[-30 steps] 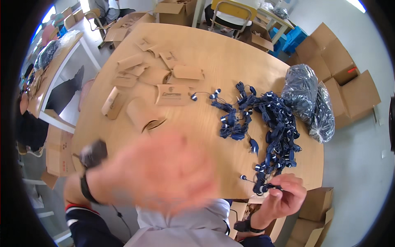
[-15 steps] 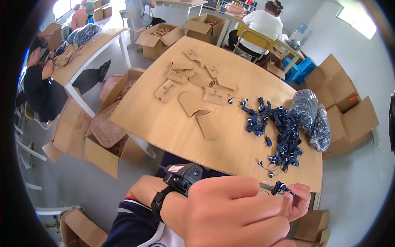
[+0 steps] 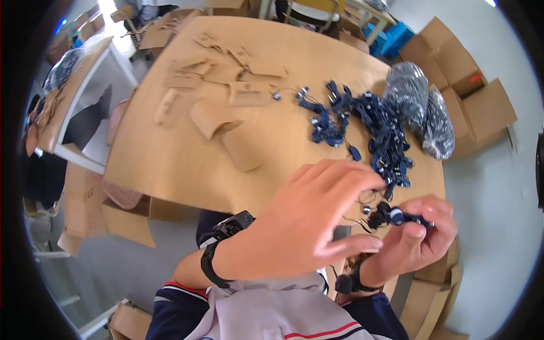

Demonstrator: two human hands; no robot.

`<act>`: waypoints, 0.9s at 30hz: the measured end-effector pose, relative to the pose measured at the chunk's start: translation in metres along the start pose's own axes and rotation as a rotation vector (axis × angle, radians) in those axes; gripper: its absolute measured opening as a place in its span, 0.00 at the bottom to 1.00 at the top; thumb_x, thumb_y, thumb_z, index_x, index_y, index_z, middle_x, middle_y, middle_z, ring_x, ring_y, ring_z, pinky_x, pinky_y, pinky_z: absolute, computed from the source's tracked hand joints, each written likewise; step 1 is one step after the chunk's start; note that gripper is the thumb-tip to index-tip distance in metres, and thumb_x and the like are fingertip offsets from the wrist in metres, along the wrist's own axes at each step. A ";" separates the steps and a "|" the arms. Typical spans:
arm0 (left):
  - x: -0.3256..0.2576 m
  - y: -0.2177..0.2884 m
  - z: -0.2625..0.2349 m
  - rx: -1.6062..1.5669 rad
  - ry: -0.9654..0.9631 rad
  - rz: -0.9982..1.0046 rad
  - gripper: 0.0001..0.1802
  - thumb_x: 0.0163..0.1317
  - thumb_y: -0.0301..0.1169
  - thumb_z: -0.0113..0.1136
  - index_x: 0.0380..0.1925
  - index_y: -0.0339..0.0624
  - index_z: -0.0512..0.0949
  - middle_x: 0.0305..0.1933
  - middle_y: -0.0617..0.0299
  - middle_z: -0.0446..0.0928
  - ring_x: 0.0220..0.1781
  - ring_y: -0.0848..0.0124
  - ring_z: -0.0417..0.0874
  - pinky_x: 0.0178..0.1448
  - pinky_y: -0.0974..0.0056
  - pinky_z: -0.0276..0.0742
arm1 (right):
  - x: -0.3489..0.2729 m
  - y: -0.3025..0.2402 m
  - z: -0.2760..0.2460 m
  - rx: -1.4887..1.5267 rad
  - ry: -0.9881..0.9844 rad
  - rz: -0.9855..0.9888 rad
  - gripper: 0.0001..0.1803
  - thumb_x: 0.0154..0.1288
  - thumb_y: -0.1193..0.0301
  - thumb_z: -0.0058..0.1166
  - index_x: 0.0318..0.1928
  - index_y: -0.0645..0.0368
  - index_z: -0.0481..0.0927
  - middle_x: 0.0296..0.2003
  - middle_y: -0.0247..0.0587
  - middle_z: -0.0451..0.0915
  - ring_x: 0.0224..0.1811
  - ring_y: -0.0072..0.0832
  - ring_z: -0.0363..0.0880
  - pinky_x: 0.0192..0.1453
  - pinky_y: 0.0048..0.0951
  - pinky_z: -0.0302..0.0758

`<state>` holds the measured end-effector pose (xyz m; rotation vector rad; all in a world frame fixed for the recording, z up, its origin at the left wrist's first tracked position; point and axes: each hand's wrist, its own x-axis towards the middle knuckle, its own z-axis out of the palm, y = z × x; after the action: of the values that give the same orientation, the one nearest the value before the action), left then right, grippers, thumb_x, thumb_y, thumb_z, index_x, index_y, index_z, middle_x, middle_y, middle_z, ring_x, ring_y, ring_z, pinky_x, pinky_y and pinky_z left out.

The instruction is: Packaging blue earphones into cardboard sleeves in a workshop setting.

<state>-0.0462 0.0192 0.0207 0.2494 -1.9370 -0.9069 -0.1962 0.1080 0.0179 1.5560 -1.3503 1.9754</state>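
My right hand (image 3: 425, 232) pinches a bundled pair of dark blue earphones (image 3: 395, 215) between thumb and fingers at the table's near right edge. One silvery white earbud shows on the bundle, and thin dark cable hangs off its left side. My left hand (image 3: 326, 212) is just left of the bundle, its thumb and fingers apart, apparently holding nothing. Beyond both hands a tangled pile of dark blue earphones (image 3: 388, 139) spreads over the right of the table. Several flat brown cardboard sleeves (image 3: 249, 93) lie loosely at the far left of the tabletop (image 3: 289, 153).
Two clear plastic bags of dark items (image 3: 407, 90) lie along the table's right edge, beside open cartons (image 3: 462, 85). Left of the table stand another carton (image 3: 127, 224) and a pink basket (image 3: 122, 194). A carton (image 3: 428, 300) sits at the lower right.
The view has tipped downward. My left hand, curled and close to the camera before, has opened out and sits farther off, beside the earphones. The right hand keeps its pinch on them.
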 end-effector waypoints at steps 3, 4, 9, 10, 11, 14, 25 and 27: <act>-0.012 -0.019 0.015 -0.281 -0.133 -0.247 0.22 0.55 0.31 0.72 0.47 0.35 0.75 0.44 0.58 0.80 0.45 0.65 0.82 0.50 0.64 0.76 | 0.001 0.017 0.009 0.069 -0.041 0.051 0.17 0.57 0.66 0.69 0.40 0.61 0.77 0.31 0.42 0.78 0.27 0.28 0.76 0.32 0.25 0.73; -0.017 -0.023 0.021 -0.463 -0.161 -0.398 0.21 0.57 0.29 0.71 0.47 0.35 0.75 0.45 0.58 0.80 0.46 0.67 0.82 0.52 0.63 0.76 | 0.000 0.020 0.011 0.109 -0.051 0.102 0.16 0.58 0.68 0.68 0.41 0.62 0.78 0.31 0.43 0.78 0.28 0.28 0.77 0.33 0.25 0.73; -0.018 -0.024 0.038 -0.878 0.187 -0.633 0.12 0.65 0.25 0.61 0.44 0.30 0.72 0.41 0.52 0.80 0.37 0.71 0.84 0.41 0.69 0.82 | -0.007 0.025 0.018 0.220 0.038 0.259 0.15 0.61 0.63 0.65 0.41 0.62 0.80 0.33 0.46 0.78 0.27 0.23 0.73 0.29 0.21 0.68; -0.019 -0.024 0.038 -0.879 0.184 -0.642 0.12 0.65 0.25 0.61 0.44 0.30 0.72 0.41 0.52 0.80 0.37 0.71 0.84 0.41 0.69 0.82 | -0.008 0.025 0.011 0.215 0.039 0.268 0.15 0.61 0.63 0.65 0.41 0.62 0.80 0.33 0.46 0.78 0.27 0.23 0.73 0.29 0.21 0.68; -0.019 -0.024 0.037 -0.888 0.228 -0.594 0.12 0.64 0.24 0.62 0.43 0.28 0.74 0.41 0.53 0.79 0.39 0.73 0.83 0.43 0.69 0.81 | -0.009 0.022 0.004 0.169 -0.090 0.261 0.16 0.60 0.63 0.66 0.41 0.62 0.81 0.33 0.44 0.78 0.27 0.23 0.73 0.30 0.21 0.67; -0.023 -0.024 0.039 -0.788 0.301 -0.463 0.11 0.63 0.22 0.63 0.41 0.25 0.75 0.41 0.55 0.79 0.41 0.73 0.82 0.45 0.69 0.81 | -0.015 0.013 0.004 0.123 -0.245 0.214 0.17 0.58 0.62 0.68 0.41 0.62 0.83 0.32 0.42 0.79 0.28 0.23 0.73 0.31 0.21 0.67; -0.017 -0.013 0.021 -0.692 0.280 0.051 0.15 0.58 0.25 0.69 0.37 0.40 0.71 0.40 0.54 0.74 0.31 0.71 0.80 0.32 0.70 0.80 | -0.013 -0.023 0.012 0.858 -0.129 0.827 0.26 0.54 0.72 0.69 0.52 0.67 0.76 0.31 0.38 0.78 0.31 0.20 0.75 0.35 0.19 0.70; -0.021 -0.014 0.019 -0.721 0.306 -0.035 0.21 0.55 0.17 0.69 0.42 0.41 0.68 0.39 0.56 0.73 0.32 0.74 0.79 0.33 0.73 0.79 | -0.015 -0.029 0.012 0.880 -0.217 0.874 0.30 0.51 0.79 0.70 0.56 0.69 0.75 0.32 0.37 0.78 0.34 0.19 0.76 0.39 0.18 0.71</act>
<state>-0.0533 0.0293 -0.0080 -0.0084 -1.2344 -1.4310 -0.1631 0.1177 0.0184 1.6730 -1.4860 3.3624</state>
